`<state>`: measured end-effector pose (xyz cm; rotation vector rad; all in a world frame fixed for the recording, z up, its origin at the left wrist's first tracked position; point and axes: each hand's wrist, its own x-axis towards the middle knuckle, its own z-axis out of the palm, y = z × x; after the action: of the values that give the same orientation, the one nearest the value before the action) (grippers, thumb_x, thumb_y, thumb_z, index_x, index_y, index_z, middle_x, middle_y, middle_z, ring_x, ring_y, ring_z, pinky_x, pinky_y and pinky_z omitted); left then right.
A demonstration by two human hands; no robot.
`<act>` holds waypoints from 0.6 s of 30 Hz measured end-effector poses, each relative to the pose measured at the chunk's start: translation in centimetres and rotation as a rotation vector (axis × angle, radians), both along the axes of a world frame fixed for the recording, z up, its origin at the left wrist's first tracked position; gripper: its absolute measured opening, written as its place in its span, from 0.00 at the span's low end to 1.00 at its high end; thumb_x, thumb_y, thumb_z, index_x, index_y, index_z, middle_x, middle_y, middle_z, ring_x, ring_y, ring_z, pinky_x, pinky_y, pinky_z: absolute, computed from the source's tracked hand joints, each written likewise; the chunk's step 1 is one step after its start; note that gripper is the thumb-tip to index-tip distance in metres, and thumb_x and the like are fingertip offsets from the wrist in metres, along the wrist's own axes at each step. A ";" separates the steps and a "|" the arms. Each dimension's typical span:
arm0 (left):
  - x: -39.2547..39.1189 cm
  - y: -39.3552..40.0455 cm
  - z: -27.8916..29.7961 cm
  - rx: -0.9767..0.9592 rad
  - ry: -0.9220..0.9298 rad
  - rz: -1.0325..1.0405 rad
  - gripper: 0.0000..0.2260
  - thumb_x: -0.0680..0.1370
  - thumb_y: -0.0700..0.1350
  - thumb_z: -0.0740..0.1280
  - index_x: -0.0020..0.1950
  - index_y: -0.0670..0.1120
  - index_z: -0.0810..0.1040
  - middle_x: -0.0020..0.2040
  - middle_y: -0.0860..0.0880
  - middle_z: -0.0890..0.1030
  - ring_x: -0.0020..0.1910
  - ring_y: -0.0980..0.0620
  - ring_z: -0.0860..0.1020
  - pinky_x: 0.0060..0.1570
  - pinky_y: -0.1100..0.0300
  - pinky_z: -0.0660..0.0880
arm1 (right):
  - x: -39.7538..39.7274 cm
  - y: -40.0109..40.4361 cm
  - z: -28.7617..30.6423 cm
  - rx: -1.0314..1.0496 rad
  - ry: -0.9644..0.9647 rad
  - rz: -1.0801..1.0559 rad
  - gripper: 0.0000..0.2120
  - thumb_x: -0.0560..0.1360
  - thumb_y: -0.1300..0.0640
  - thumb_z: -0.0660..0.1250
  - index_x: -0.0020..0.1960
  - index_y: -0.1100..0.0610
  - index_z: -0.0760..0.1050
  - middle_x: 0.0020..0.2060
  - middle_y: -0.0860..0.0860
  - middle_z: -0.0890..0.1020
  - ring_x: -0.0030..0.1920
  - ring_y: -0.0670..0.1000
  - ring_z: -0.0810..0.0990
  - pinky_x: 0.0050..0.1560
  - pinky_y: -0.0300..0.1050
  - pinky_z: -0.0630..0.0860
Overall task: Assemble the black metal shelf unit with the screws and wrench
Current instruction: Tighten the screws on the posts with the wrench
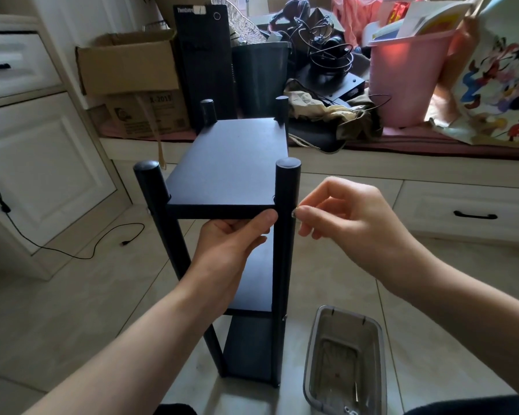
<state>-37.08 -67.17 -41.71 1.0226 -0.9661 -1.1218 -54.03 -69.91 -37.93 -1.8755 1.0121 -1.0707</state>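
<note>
1. The black shelf unit (228, 163) stands upright on the tiled floor (72, 310), right in front of the person; four round posts rise past the top board, and two lower boards show beneath it.
2. The left hand (237, 238) grips the near edge of the top board, thumb on the front edge, fingers curled underneath; it sits just beside the near right post (285, 235).
3. The right hand (348, 223) pinches a small silvery screw (294, 211) between thumb and forefinger; the screw touches the outer side of that post at top-board height; the other fingers hang loosely curled.
4. A clear plastic box (345, 363) rests on the floor just right of the shelf's foot; small metal parts lie in its bottom, too blurred to name.
5. Behind: a cardboard box (129, 61), a dark computer tower (204, 64) and a pink bin (408, 79) sit on a low ledge.
</note>
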 end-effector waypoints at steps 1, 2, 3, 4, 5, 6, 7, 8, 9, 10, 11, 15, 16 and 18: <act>0.0 0.0 0.0 -0.001 0.001 0.003 0.11 0.59 0.56 0.76 0.37 0.54 0.87 0.39 0.55 0.84 0.41 0.59 0.82 0.49 0.61 0.73 | 0.0 0.0 0.0 0.166 -0.090 0.051 0.05 0.75 0.57 0.71 0.41 0.54 0.79 0.33 0.49 0.84 0.33 0.45 0.80 0.41 0.38 0.77; 0.0 0.0 0.0 -0.002 0.003 0.006 0.11 0.59 0.56 0.76 0.37 0.54 0.87 0.39 0.55 0.84 0.41 0.59 0.82 0.49 0.61 0.74 | -0.1 -0.1 0.0 0.314 -0.163 0.089 0.05 0.75 0.57 0.71 0.41 0.54 0.79 0.33 0.50 0.84 0.33 0.45 0.79 0.42 0.41 0.77; 0.0 0.0 0.0 -0.001 0.004 0.009 0.11 0.59 0.55 0.76 0.38 0.53 0.87 0.39 0.55 0.85 0.41 0.59 0.82 0.49 0.61 0.74 | -0.2 -0.1 0.0 0.396 -0.200 0.106 0.05 0.75 0.56 0.71 0.41 0.54 0.80 0.34 0.50 0.84 0.33 0.46 0.78 0.42 0.42 0.77; 0.0 0.0 0.0 0.000 0.004 0.009 0.11 0.59 0.56 0.76 0.38 0.53 0.87 0.39 0.54 0.85 0.41 0.58 0.82 0.50 0.60 0.74 | -0.2 -0.2 -0.1 0.397 -0.197 0.106 0.05 0.75 0.56 0.72 0.41 0.54 0.80 0.34 0.50 0.84 0.34 0.46 0.78 0.42 0.42 0.77; 0.1 0.0 0.0 0.002 0.002 0.008 0.11 0.59 0.56 0.76 0.38 0.53 0.87 0.40 0.54 0.85 0.41 0.58 0.82 0.50 0.60 0.74 | -0.2 -0.3 -0.3 0.322 -0.160 0.085 0.05 0.75 0.56 0.72 0.41 0.54 0.80 0.33 0.50 0.84 0.34 0.45 0.79 0.41 0.41 0.77; 0.1 0.0 0.0 0.003 0.002 0.005 0.11 0.59 0.56 0.76 0.38 0.54 0.87 0.40 0.54 0.85 0.41 0.58 0.82 0.50 0.60 0.74 | -0.2 -0.3 -0.3 0.195 -0.099 0.049 0.05 0.75 0.56 0.72 0.41 0.54 0.79 0.33 0.49 0.84 0.34 0.45 0.80 0.40 0.38 0.77; 0.1 0.1 0.0 0.003 0.005 -0.001 0.12 0.59 0.56 0.77 0.38 0.54 0.87 0.40 0.54 0.85 0.42 0.58 0.82 0.50 0.60 0.75 | -0.2 -0.4 -0.3 0.051 -0.023 0.011 0.05 0.75 0.56 0.72 0.40 0.53 0.79 0.33 0.47 0.84 0.34 0.45 0.80 0.39 0.37 0.77; 0.1 0.1 0.0 0.001 0.006 -0.006 0.12 0.59 0.55 0.77 0.39 0.53 0.87 0.41 0.54 0.85 0.42 0.58 0.82 0.50 0.61 0.75 | -0.1 -0.4 -0.4 -0.068 0.045 -0.022 0.05 0.74 0.56 0.72 0.40 0.51 0.78 0.34 0.45 0.84 0.34 0.45 0.81 0.38 0.36 0.77; 0.1 0.1 0.0 0.001 0.008 -0.008 0.12 0.59 0.55 0.77 0.39 0.53 0.87 0.41 0.54 0.85 0.42 0.58 0.82 0.50 0.61 0.75 | -0.1 -0.4 -0.4 -0.142 0.085 -0.046 0.06 0.74 0.55 0.72 0.40 0.50 0.78 0.34 0.44 0.83 0.35 0.45 0.81 0.38 0.35 0.76; 0.1 0.1 0.0 0.001 0.009 -0.008 0.12 0.60 0.55 0.77 0.39 0.53 0.87 0.41 0.53 0.85 0.41 0.58 0.82 0.50 0.61 0.75 | 0.0 -0.4 -0.5 -0.167 0.090 -0.054 0.05 0.73 0.55 0.72 0.40 0.49 0.77 0.35 0.43 0.83 0.35 0.44 0.80 0.39 0.35 0.76; 0.1 0.1 0.0 0.002 0.009 -0.005 0.11 0.60 0.55 0.77 0.39 0.52 0.87 0.40 0.53 0.84 0.41 0.58 0.81 0.49 0.62 0.76 | 0.0 -0.5 -0.6 -0.141 0.067 -0.047 0.04 0.73 0.54 0.72 0.41 0.49 0.78 0.35 0.44 0.83 0.35 0.44 0.80 0.39 0.35 0.76; 0.0 0.2 0.1 -0.004 -0.001 0.000 0.10 0.61 0.55 0.76 0.38 0.52 0.87 0.38 0.55 0.83 0.39 0.59 0.81 0.47 0.65 0.77 | 0.0 -0.9 -1.2 0.108 -0.107 0.007 0.04 0.73 0.54 0.73 0.46 0.52 0.80 0.37 0.49 0.84 0.38 0.46 0.82 0.39 0.37 0.78; 0.0 0.4 0.1 -0.003 -0.012 -0.003 0.10 0.61 0.56 0.76 0.38 0.53 0.87 0.37 0.56 0.83 0.40 0.59 0.81 0.46 0.65 0.78 | 0.0 -0.9 -1.3 0.150 -0.126 0.019 0.05 0.73 0.53 0.73 0.47 0.53 0.80 0.38 0.49 0.84 0.39 0.46 0.82 0.40 0.37 0.78; 0.1 1.0 0.3 0.017 -0.042 -0.003 0.12 0.61 0.59 0.75 0.39 0.54 0.87 0.38 0.55 0.84 0.41 0.59 0.82 0.45 0.66 0.79 | -0.1 -1.0 -1.6 0.246 -0.157 0.051 0.07 0.74 0.52 0.72 0.50 0.53 0.80 0.42 0.49 0.85 0.43 0.47 0.84 0.43 0.40 0.79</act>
<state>-36.97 -66.21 -41.39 1.0628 -0.9934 -1.1169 -54.16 -70.92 -39.51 -1.5862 0.9535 -0.9983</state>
